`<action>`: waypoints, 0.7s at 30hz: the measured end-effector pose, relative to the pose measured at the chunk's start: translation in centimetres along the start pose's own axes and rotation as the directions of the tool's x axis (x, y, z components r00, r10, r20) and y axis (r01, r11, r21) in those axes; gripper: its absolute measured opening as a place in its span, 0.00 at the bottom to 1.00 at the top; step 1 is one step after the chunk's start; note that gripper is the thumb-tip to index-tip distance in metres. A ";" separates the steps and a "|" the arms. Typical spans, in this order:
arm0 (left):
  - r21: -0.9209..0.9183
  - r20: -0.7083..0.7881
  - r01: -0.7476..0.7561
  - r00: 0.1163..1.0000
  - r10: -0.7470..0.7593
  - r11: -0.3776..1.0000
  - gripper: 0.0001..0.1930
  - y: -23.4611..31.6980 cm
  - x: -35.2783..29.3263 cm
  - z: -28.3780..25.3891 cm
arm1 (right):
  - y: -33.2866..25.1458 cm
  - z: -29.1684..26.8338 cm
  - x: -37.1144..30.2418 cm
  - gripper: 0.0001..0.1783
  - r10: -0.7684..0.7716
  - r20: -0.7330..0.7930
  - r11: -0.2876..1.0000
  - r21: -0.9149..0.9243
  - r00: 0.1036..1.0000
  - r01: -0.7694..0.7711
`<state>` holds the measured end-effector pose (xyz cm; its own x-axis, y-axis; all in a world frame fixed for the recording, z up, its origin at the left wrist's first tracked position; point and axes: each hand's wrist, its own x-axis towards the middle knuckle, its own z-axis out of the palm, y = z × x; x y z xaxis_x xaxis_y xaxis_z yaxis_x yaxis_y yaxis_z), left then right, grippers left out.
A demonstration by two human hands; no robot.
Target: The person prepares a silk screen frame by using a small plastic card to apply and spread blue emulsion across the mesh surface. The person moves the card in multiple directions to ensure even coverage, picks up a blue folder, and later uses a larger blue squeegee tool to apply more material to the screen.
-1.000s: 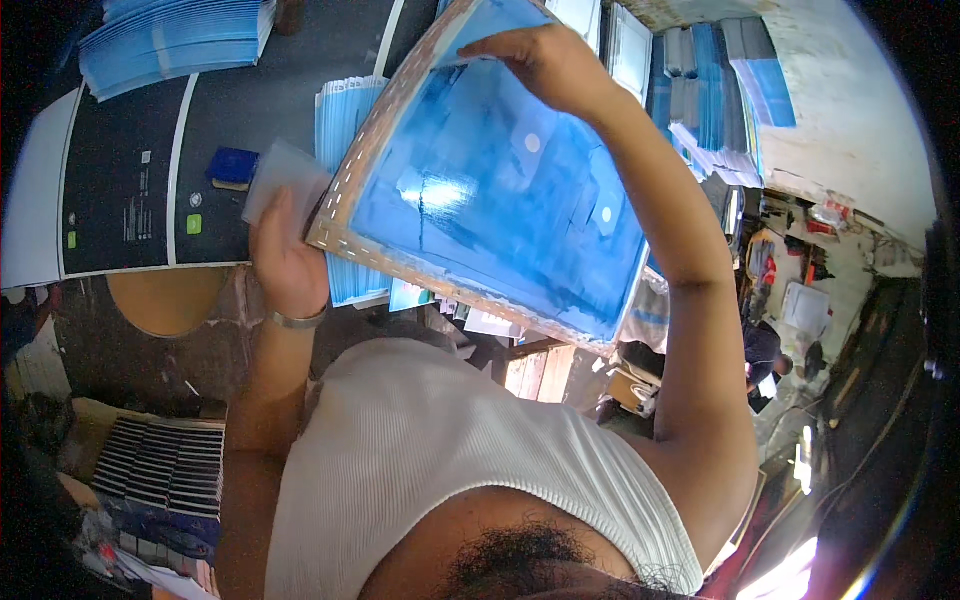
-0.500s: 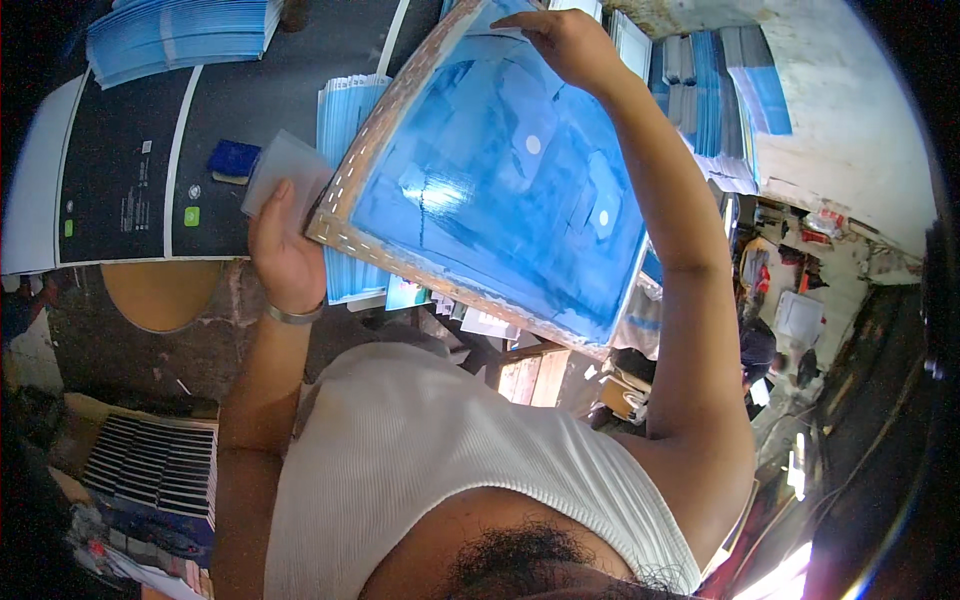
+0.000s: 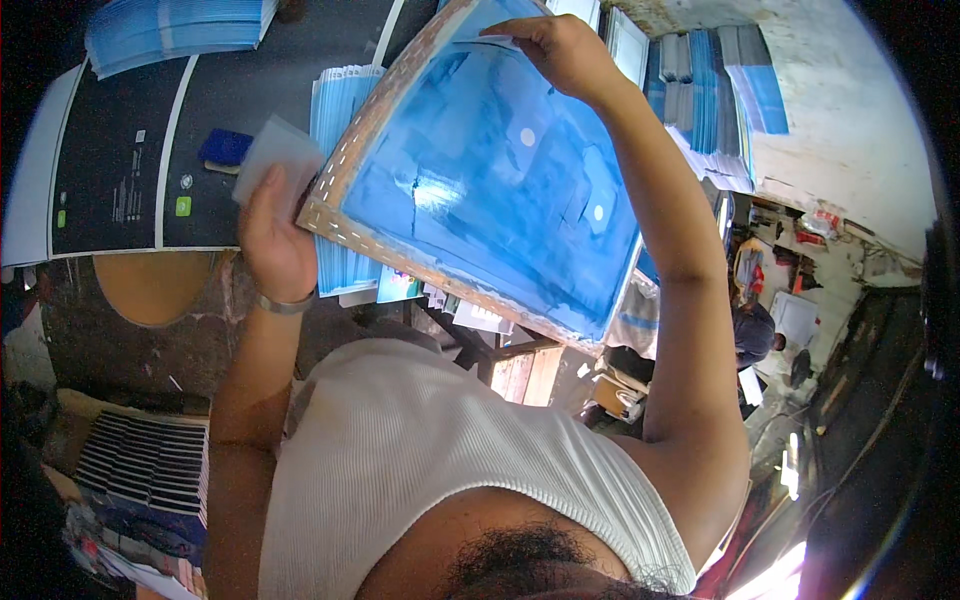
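A screen-printing frame point(image 3: 480, 190), with blue-stained mesh and stapled wooden edges, is tilted in front of me above the table. My left hand point(image 3: 275, 240) is closed on a translucent square plastic sheet point(image 3: 282, 155), thumb across its face, right beside the frame's lower left corner. Whether that hand also supports the corner cannot be told. At the far end of the mesh, my right hand point(image 3: 560, 55) is closed with its fingertips bent down against the blue surface. A thin pale edge shows under those fingers, too little to name.
Blue-covered stacks lie on the black-covered table point(image 3: 230, 100): one stack point(image 3: 180, 35) far left, another point(image 3: 340, 110) behind the frame. A dark blue sponge-like block point(image 3: 226, 147) sits near my left hand. More stacks point(image 3: 710, 90) stand at far right. A person point(image 3: 752, 330) is in the right background.
My right fingertips have shifted slightly left and toward me over the mesh. The left hand with the plastic sheet stays beside the frame's corner. The whole view has shifted a little.
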<state>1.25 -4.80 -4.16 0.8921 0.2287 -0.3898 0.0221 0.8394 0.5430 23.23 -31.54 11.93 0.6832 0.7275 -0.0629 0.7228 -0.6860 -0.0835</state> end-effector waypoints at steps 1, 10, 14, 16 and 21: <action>-0.018 0.006 0.011 1.000 -0.011 1.000 0.24 0.0 0.0 0.0 | 0.0 0.0 -0.1 0.17 -0.009 -0.005 1.000 0.010 1.000 0.009; -0.004 -0.009 -0.027 1.000 0.027 1.000 0.23 0.4 -0.2 0.9 | -0.8 0.3 0.0 0.18 0.004 0.027 1.000 0.005 1.000 -0.005; -0.032 -0.004 -0.007 1.000 0.007 0.999 0.22 0.5 -0.3 1.1 | -1.0 0.4 -0.1 0.18 -0.046 0.014 0.999 0.007 0.999 0.046; -0.015 0.000 -0.016 1.000 0.016 1.000 0.21 0.7 -0.4 1.5 | -1.2 0.5 -0.1 0.18 -0.022 0.023 1.000 0.009 0.999 0.022; -0.035 0.028 -0.012 1.000 0.013 0.999 0.21 0.6 -0.2 1.1 | -2.3 0.3 -0.2 0.18 -0.031 0.028 0.999 0.017 0.999 0.030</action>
<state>1.54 -4.92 -2.95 0.9045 0.2260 -0.3617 -0.0047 0.8533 0.5215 21.39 -30.07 11.84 0.6573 0.7484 -0.0881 0.7414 -0.6632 -0.1023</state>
